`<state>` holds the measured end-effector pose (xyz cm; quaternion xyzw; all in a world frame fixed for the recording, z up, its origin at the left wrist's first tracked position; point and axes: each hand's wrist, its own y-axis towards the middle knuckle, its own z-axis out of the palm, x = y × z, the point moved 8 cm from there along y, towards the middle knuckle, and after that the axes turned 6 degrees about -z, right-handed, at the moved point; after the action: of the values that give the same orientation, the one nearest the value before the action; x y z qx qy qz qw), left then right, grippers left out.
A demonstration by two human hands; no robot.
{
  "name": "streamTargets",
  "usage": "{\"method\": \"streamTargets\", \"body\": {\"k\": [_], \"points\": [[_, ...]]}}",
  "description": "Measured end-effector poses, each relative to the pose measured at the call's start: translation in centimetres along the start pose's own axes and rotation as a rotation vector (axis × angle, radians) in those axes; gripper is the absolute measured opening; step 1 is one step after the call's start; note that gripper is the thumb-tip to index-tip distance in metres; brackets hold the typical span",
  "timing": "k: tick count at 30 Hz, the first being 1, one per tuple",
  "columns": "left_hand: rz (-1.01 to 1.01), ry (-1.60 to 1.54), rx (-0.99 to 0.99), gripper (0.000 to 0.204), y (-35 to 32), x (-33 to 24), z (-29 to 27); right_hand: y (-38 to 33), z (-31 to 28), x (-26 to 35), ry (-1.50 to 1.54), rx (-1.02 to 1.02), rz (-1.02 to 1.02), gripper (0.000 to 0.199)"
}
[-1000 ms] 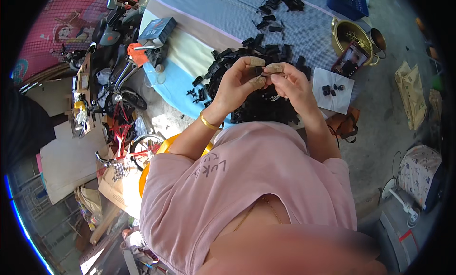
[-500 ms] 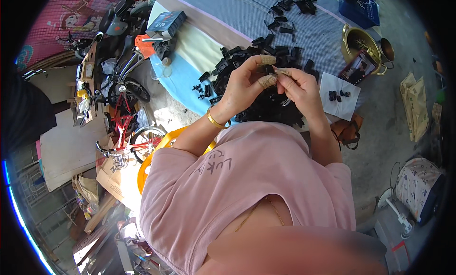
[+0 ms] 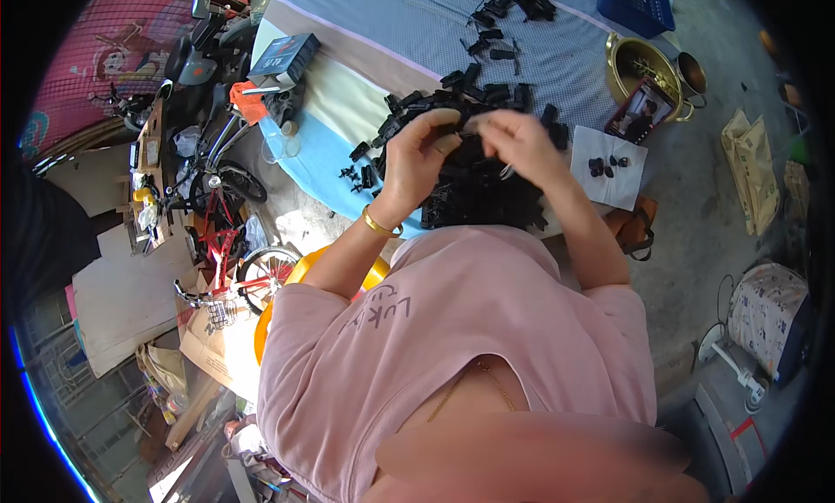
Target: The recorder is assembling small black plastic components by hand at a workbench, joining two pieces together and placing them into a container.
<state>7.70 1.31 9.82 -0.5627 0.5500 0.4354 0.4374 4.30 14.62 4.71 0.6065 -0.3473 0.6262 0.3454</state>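
Over a heap of black plastic parts (image 3: 478, 199), my two hands work close together. My left hand (image 3: 412, 159), with a gold bangle at the wrist and tape on its fingertips, pinches a small black part that blends into the heap behind it. My right hand (image 3: 524, 146) is just to its right, thumb and fingertips pressed together near that part. What they pinch is too small to tell. A shiny metal piece (image 3: 506, 171) shows under the right hand; I cannot make out whether it is held.
A white sheet (image 3: 626, 181) with several small dark pieces is right of the heap. Beyond it stand a brass pot (image 3: 616, 68), a phone (image 3: 640, 112) and a blue basket (image 3: 639, 16). A blue box (image 3: 283, 59) is at far left. A red bicycle (image 3: 222, 242) stands left.
The whole view has shifted, so things appear further left. My right hand has drawn slightly away from the left and turned, its fingers now pointing more to the left.
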Motion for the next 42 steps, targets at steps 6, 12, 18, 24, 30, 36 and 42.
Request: {"method": "streamTargets", "body": {"k": [6, 12, 18, 24, 30, 36, 42], "points": [[-0.269, -0.234, -0.085, 0.034, 1.1, 6.4, -5.2, 5.9, -11.0, -3.6, -0.752, -0.454, -0.072, 0.028], [-0.174, 0.206, -0.171, 0.029, 1.1, 7.7, -5.6, 12.7, -11.3, -9.5, -1.135, -0.324, 0.063, 0.032], [-0.059, 0.566, -0.134, 0.023, 1.4, 6.3, -4.3, 13.3, -11.6, -12.0, -1.323, -0.189, 0.157, 0.025], [-0.049, 0.731, 0.01, 0.024, 1.7, 7.1, -3.1, 6.1, -9.9, -3.7, -0.852, -0.417, -0.097, 0.029], [0.294, 0.989, -0.004, 0.044, 2.2, 1.1, -0.7, 0.2, -3.7, -0.5, 0.062, -0.353, -0.039, 0.028], [0.041, -0.075, 0.379, 0.069, 1.5, -3.1, 3.4, -1.2, 0.6, 1.2, 0.477, -0.19, 0.022, 0.025], [-0.11, -0.402, 0.336, 0.045, 1.8, -1.4, 2.1, -2.2, 1.0, 3.7, 0.263, -0.173, -0.157, 0.022]]}}
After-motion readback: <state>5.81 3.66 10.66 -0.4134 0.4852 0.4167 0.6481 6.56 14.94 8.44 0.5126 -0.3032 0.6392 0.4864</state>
